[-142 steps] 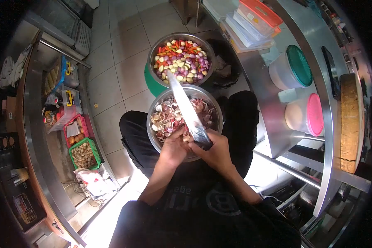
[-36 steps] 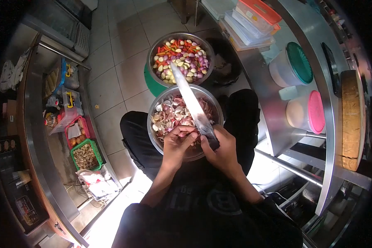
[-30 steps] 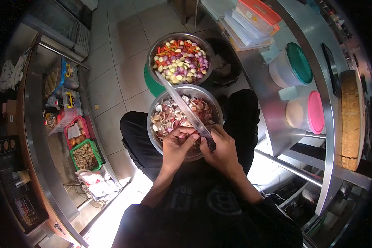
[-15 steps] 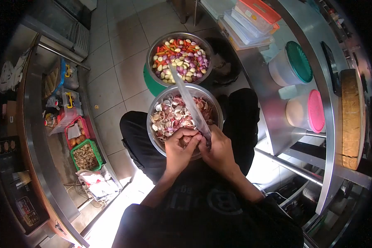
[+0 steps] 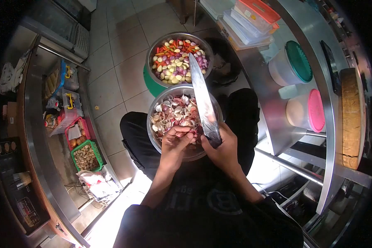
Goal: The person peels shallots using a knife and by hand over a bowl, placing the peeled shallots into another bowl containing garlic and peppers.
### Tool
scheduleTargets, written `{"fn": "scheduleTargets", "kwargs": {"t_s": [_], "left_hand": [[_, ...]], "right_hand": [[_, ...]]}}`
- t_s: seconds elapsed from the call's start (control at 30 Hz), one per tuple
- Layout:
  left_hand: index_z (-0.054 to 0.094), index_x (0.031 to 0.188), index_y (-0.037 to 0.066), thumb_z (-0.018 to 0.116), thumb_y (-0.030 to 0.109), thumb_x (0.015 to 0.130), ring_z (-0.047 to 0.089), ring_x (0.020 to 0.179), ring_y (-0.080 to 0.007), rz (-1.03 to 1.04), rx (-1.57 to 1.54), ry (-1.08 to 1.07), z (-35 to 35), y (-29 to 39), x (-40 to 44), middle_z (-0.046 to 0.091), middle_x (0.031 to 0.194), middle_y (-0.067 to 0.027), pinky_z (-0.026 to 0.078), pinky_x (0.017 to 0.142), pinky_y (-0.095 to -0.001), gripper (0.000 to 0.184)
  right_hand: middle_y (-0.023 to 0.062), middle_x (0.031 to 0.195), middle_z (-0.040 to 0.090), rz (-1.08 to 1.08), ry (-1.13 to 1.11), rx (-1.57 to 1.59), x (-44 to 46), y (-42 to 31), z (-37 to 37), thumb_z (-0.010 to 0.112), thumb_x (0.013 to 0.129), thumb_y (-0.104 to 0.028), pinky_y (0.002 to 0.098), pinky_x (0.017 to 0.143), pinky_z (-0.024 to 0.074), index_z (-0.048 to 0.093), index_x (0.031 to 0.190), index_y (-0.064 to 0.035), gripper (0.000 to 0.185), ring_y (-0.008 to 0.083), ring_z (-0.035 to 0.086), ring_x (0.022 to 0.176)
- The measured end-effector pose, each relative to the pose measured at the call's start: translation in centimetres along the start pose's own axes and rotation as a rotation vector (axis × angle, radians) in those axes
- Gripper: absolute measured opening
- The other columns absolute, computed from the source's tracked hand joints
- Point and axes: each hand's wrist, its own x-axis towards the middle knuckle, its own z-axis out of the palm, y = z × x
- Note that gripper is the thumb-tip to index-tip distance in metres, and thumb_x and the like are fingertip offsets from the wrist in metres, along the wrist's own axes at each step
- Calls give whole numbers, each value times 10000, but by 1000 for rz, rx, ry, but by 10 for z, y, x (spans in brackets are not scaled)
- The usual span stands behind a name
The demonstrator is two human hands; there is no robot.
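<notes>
My right hand (image 5: 222, 148) is closed round the dark handle of a large knife (image 5: 202, 93), whose broad blade points up and away over both bowls. Close beside it, my left hand (image 5: 175, 148) pinches a small reddish shallot (image 5: 191, 138), partly covered by the fingers. Both hands are over the near edge of a steel bowl (image 5: 151, 134) between my knees, filled with papery skins and unpeeled bulbs (image 5: 173, 113). Just beyond, a second steel bowl (image 5: 149, 62) holds peeled garlic, purple shallots and red chillies.
A green stool (image 5: 152, 84) supports the far bowl. On the right are a steel shelf with a green-lidded tub (image 5: 283, 70), a pink-lidded tub (image 5: 299, 111) and a round wooden block (image 5: 350, 120). Left shelving holds a green basket (image 5: 87, 156) and a pink basket.
The knife blade has swung to the right and turned its flat side up. My hands have moved slightly apart, and the reddish shallot shows more at my left fingertips.
</notes>
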Motion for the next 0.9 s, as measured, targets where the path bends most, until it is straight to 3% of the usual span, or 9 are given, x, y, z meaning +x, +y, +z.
{"fn": "scheduleTargets", "kwargs": {"t_s": [0.17,0.33,0.4,0.47,0.63,0.83,0.9], "left_hand": [[695,1154,4,699,-49,998,706,1009,-161,61,125,-9,0,1,0,728,1097,-89,571,935,-308,164],[692,1171,-21,694,-20,1012,714,1015,-165,-36,172,-77,-4,5,0,736,1100,-100,586,929,-313,158],[699,1169,-14,701,-13,1013,721,993,-159,-46,124,-69,-3,4,0,743,1101,-92,595,899,-301,156],[707,1167,-7,707,-7,1013,729,971,-154,-55,78,-62,-1,3,0,750,1102,-84,605,869,-288,154],[677,1207,11,660,71,1066,714,1024,-162,-182,-188,-32,-8,-5,-3,738,1136,-84,589,931,-310,154],[676,1227,7,651,58,1063,702,1051,-156,-245,-225,19,-2,2,-2,733,1134,-84,571,903,-306,173],[690,1228,-1,662,53,1055,705,1015,-151,-203,-146,18,4,8,-1,741,1109,-82,567,875,-294,183]], "right_hand": [[179,979,733,81,-79,108,2,-8,-1,813,877,-105,357,789,565,724,1080,31,260,291,743,858],[169,997,765,184,-151,165,-2,-2,-3,820,898,-120,344,806,569,737,1118,28,278,244,762,894],[94,940,783,178,-126,216,-1,-3,-2,833,904,-68,280,774,556,765,1054,28,191,120,720,840],[94,946,786,190,-128,231,-2,-2,-2,831,910,-73,280,775,556,766,1052,28,186,116,720,847],[82,929,793,259,-132,280,-3,1,-1,815,932,-81,278,772,557,771,1058,28,173,112,720,841],[60,896,792,313,-136,357,-7,6,0,788,966,-95,269,735,551,780,1074,25,161,90,699,787],[74,935,799,424,-167,330,-6,2,-3,790,969,-117,280,775,559,764,1088,31,192,100,717,845]]}}
